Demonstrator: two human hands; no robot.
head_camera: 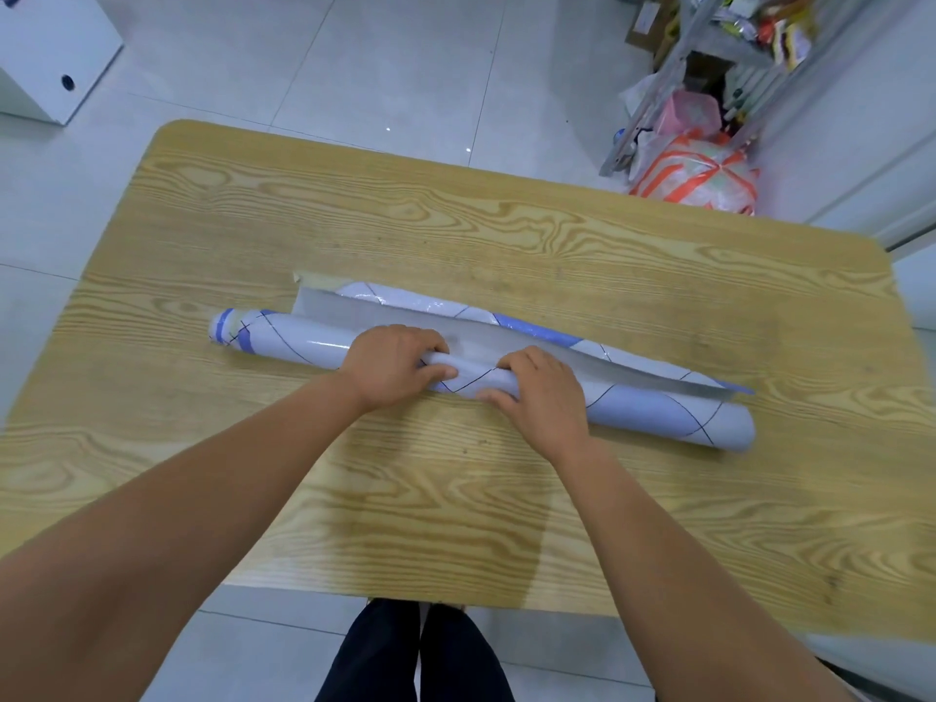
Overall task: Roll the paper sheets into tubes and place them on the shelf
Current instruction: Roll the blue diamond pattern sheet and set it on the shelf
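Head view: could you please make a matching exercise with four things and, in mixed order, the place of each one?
Things:
1. paper roll
2. unrolled flap
3. orange-striped bag
4. white cabinet

Places:
a. floor, beyond the table's far right corner
b. under the left hand and the right hand
c. floor, far left
d. on the table, just behind the roll

Pairs: 1-b; 2-d; 3-a; 4-c

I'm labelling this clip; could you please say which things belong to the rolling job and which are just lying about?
Job: half-rolled paper sheet, left hand and right hand gripping it, table, shelf.
Lying about: white cabinet, orange-striped bag, pink bag.
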